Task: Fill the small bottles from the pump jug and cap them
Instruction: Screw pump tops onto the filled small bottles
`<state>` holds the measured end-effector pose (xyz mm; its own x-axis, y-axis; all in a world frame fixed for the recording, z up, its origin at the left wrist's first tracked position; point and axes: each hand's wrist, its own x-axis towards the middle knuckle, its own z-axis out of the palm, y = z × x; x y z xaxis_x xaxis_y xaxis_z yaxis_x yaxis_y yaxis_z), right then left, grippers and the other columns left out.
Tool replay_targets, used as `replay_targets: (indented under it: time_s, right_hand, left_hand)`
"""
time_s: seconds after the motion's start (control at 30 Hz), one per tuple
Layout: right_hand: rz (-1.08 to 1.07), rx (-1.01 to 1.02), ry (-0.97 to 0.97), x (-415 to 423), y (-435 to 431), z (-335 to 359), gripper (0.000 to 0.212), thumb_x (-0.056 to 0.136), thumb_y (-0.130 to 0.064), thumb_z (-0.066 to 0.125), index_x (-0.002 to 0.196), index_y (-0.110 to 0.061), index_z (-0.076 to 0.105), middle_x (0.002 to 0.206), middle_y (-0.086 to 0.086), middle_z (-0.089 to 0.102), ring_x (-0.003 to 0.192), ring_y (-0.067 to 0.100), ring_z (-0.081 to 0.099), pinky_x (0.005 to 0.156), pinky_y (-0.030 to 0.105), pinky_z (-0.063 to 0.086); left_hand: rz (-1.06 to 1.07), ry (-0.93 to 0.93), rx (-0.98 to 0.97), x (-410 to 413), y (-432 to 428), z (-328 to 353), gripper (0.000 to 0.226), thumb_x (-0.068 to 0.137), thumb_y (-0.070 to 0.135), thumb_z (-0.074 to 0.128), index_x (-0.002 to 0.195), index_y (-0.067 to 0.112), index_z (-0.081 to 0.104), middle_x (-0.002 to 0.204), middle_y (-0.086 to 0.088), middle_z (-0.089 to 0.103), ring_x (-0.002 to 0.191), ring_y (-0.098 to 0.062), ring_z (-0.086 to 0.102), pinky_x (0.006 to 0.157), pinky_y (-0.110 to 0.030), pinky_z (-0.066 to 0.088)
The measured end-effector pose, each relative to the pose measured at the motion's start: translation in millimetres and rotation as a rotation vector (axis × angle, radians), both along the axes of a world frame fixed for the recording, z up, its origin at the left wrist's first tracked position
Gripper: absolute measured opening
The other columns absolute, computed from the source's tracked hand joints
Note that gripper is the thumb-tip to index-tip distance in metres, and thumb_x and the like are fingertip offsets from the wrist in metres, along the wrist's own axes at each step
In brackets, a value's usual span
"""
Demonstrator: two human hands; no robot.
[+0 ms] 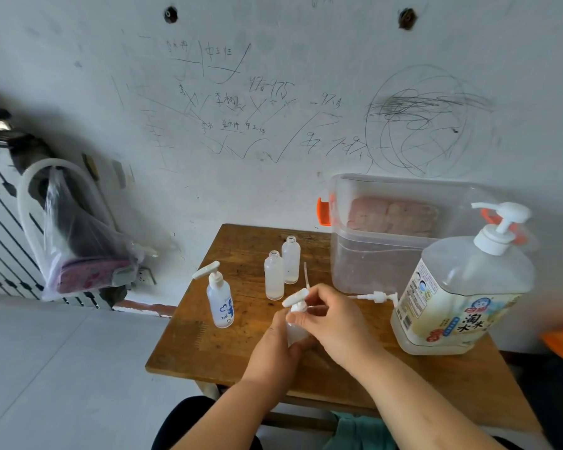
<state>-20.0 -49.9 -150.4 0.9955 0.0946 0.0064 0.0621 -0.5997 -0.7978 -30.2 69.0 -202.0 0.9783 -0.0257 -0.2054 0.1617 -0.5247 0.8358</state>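
Observation:
My left hand grips a small frosted bottle standing on the wooden table. My right hand pinches the white pump cap on that bottle's neck. A capped small bottle with blue drawings stands to the left. Two uncapped small bottles stand behind my hands. A loose pump cap lies on its side near the big pump jug at the right.
A clear plastic storage box with orange latches stands at the table's back right against the scribbled wall. A plastic bag and a hose hang at the left by a radiator. Grey floor lies left of the table.

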Motion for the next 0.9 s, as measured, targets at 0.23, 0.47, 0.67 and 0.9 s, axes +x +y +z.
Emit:
replay_targets:
  time_s: [0.23,0.47,0.67,0.9]
  right_hand:
    - [0.018,-0.021,0.005,0.7,-0.1,3.3,0.033,0.085,-0.038,0.068,0.114,-0.033,0.055,0.114,-0.015,0.062,0.105,0.005,0.06,0.081,0.018,0.054]
    - [0.007,-0.051,-0.013,0.7,3.1,5.7,0.029,0.086,-0.041,0.064,0.111,-0.032,0.054,0.118,-0.012,0.062,0.1,0.004,0.06,0.079,0.02,0.055]
    - [0.071,-0.082,0.018,-0.2,1.9,11.0,0.041,0.088,-0.04,0.062,0.126,-0.034,0.049,0.129,-0.013,0.056,0.116,0.008,0.057,0.087,0.019,0.052]
    - [0.045,0.035,0.092,1.3,0.1,2.9,0.042,0.086,-0.04,0.065,0.125,-0.033,0.052,0.125,-0.013,0.058,0.115,0.009,0.057,0.091,0.024,0.052]
  left_hand:
    - [-0.004,0.005,0.003,0.1,0.9,0.5,0.049,0.094,0.022,0.061,0.134,0.033,0.037,0.121,0.009,0.061,0.117,-0.013,0.058,0.101,-0.032,0.047]
    - [-0.006,0.013,0.023,-0.4,0.6,-0.2,0.051,0.093,0.023,0.061,0.136,0.032,0.035,0.12,0.009,0.062,0.115,-0.013,0.058,0.102,-0.036,0.048]
    - [-0.002,0.015,0.029,0.5,1.5,-1.0,0.052,0.092,0.023,0.062,0.137,0.031,0.037,0.122,0.007,0.063,0.115,-0.014,0.059,0.103,-0.037,0.048]
    - [-0.012,0.027,0.044,2.1,2.7,-3.8,0.054,0.092,0.025,0.062,0.138,0.033,0.035,0.124,0.008,0.061,0.119,-0.014,0.057,0.104,-0.038,0.047]
